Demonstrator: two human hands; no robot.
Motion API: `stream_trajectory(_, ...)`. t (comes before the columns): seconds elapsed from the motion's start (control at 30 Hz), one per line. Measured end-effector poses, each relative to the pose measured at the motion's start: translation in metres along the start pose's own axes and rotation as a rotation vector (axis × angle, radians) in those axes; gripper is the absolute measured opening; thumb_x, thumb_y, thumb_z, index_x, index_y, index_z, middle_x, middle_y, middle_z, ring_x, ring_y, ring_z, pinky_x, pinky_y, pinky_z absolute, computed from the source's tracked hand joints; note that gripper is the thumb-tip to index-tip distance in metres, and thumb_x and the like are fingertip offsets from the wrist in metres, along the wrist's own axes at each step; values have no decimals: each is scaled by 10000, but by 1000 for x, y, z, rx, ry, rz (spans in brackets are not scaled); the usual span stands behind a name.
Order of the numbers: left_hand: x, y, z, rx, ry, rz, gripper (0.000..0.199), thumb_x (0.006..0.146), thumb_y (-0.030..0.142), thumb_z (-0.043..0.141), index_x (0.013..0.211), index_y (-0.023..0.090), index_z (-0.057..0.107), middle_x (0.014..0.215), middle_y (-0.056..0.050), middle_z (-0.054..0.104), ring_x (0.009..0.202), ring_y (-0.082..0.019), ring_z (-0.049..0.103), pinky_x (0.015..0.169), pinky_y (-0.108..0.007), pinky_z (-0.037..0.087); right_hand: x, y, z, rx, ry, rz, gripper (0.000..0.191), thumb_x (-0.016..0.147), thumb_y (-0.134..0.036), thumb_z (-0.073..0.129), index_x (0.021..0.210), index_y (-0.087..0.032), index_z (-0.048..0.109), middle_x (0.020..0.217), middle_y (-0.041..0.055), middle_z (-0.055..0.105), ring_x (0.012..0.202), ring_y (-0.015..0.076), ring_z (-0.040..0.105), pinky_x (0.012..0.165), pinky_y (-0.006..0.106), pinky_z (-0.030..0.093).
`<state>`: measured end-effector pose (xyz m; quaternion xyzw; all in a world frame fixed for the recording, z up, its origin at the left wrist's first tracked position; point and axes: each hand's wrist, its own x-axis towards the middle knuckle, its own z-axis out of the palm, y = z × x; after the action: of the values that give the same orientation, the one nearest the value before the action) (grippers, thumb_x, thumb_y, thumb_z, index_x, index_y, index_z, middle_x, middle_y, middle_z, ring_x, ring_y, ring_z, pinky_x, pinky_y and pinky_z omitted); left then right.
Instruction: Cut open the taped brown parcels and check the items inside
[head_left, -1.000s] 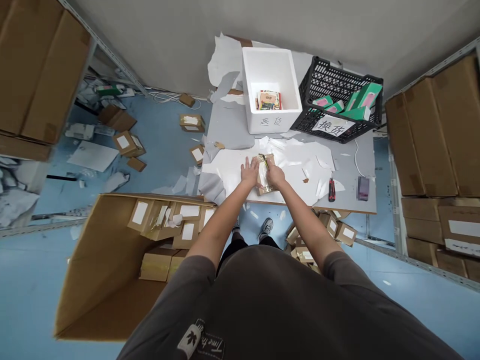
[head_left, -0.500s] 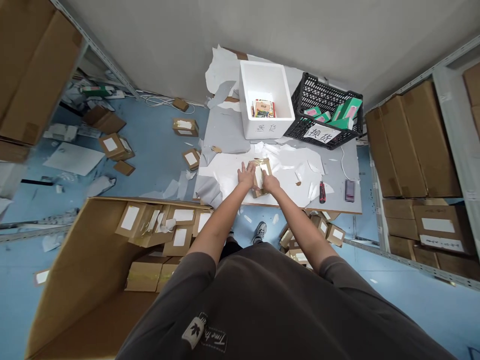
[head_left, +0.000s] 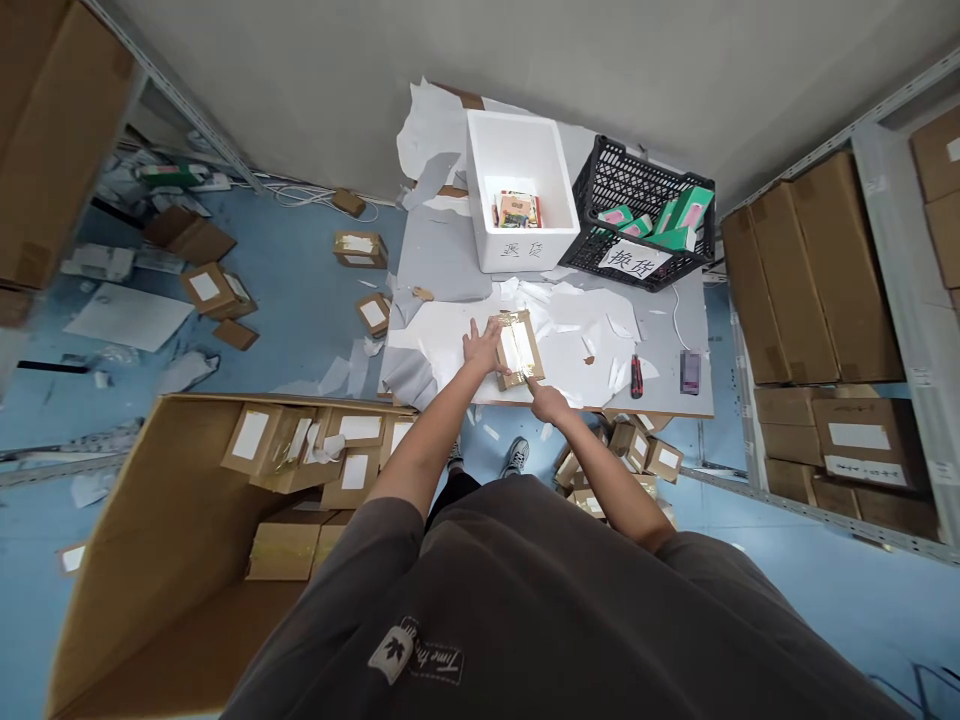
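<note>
A small cardboard box with a white label and shiny tape lies on the white paper near the table's front edge. My left hand rests against its left side, fingers spread and thumb along the box's near left corner. At the near right corner is my right hand, its fingers curled in and one fingertip or a small thing reaching the box's front edge. Whatever those fingers may hold is too small to make out. To the right on the table lies a red and black box cutter.
At the table's back stand a white foam box with small packets and a black crate holding green boxes. A phone lies at the right. A large carton with parcels is at the left; shelves flank the table.
My right hand has moved from the middle of the box's label down to its near right corner, uncovering the label. My left hand stays at the left side. The view has shifted slightly.
</note>
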<state>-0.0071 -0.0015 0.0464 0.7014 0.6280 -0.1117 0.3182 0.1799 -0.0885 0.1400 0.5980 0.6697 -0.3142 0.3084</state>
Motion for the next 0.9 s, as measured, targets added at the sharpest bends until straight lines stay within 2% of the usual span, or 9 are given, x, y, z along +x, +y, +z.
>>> stream_trajectory(0.1, 0, 0, 0, 17, 15, -9, 1542, 616, 775, 952, 1826, 344, 100, 1916, -40, 19, 1693, -565, -172, 1329, -706, 266, -6, 0, 3, 8, -24, 0, 841, 1018, -103, 582, 1794, -183, 268, 1381, 241, 752, 1286, 345, 745, 927, 345, 569)
stream_trajectory(0.27, -7, 4, -3, 50, 65, -16, 1500, 618, 736, 969, 1822, 294, 192, 1903, -106, 125, 1701, -568, -127, 1358, -716, 159, -11, 4, 17, -13, 55, -14, 877, 1015, -70, 541, 1817, -218, 218, 1330, 223, 773, 1267, 344, 753, 946, 363, 564)
stream_trajectory(0.43, -27, 16, 7, 143, 169, -2, 1274, 788, 670, 894, 1783, 124, 314, 1848, -249, 242, 1728, -522, 8, 1370, -675, 161, -34, 32, 40, 15, 175, 0, 788, 1070, -132, 493, 1816, -234, 262, 1334, 204, 775, 1237, 328, 757, 1004, 374, 549)
stream_trajectory(0.5, -36, 20, 14, 178, 214, 105, 1022, 915, 592, 801, 1734, 111, 422, 1817, -267, 313, 1728, -489, 115, 1367, -641, 200, -41, 49, 42, 78, 259, 29, 744, 1103, -183, 468, 1817, -233, 265, 1340, 195, 779, 1212, 325, 764, 1001, 377, 554)
stream_trajectory(0.6, -45, 25, 22, 229, 116, 463, 649, 997, 347, 695, 1626, 226, 592, 1780, -158, 439, 1682, -377, 325, 1341, -514, 303, -45, 74, 37, 240, 387, 55, 708, 1141, -306, 475, 1814, -207, 276, 1330, 176, 793, 1204, 327, 768, 1011, 375, 561)
stream_trajectory(0.63, -47, 27, 23, 252, 78, 561, 635, 975, 271, 694, 1605, 256, 612, 1763, -129, 471, 1657, -348, 373, 1328, -488, 322, -45, 82, 35, 310, 414, 56, 698, 1150, -352, 473, 1808, -202, 292, 1294, 164, 807, 1170, 322, 780, 1004, 372, 567)
stream_trajectory(0.7, -46, 31, 23, 297, 61, 632, 671, 929, 164, 690, 1589, 271, 621, 1694, -125, 551, 1590, -329, 455, 1302, -494, 340, -41, 95, 34, 469, 426, 45, 669, 1168, -410, 433, 1797, -211, 321, 1143, 122, 836, 994, 289, 814, 945, 355, 589)
stream_trajectory(0.8, -37, 42, 17, 325, 100, 587, 584, 930, 108, 662, 1495, 252, 691, 1465, -149, 707, 1431, -338, 577, 1250, -529, 367, -31, 109, 38, 717, 398, -10, 641, 1171, -387, 377, 1789, -231, 312, 943, 37, 818, 657, 205, 756, 810, 312, 606)
stream_trajectory(0.9, -29, 53, 12, 314, 85, 527, 528, 849, 205, 830, 1370, 218, 747, 1339, -163, 731, 1344, -356, 609, 1202, -497, 410, -15, 117, 48, 888, 373, -79, 605, 1138, -358, 431, 1729, -242, 372, 1013, 15, 814, 562, 155, 700, 738, 282, 599)
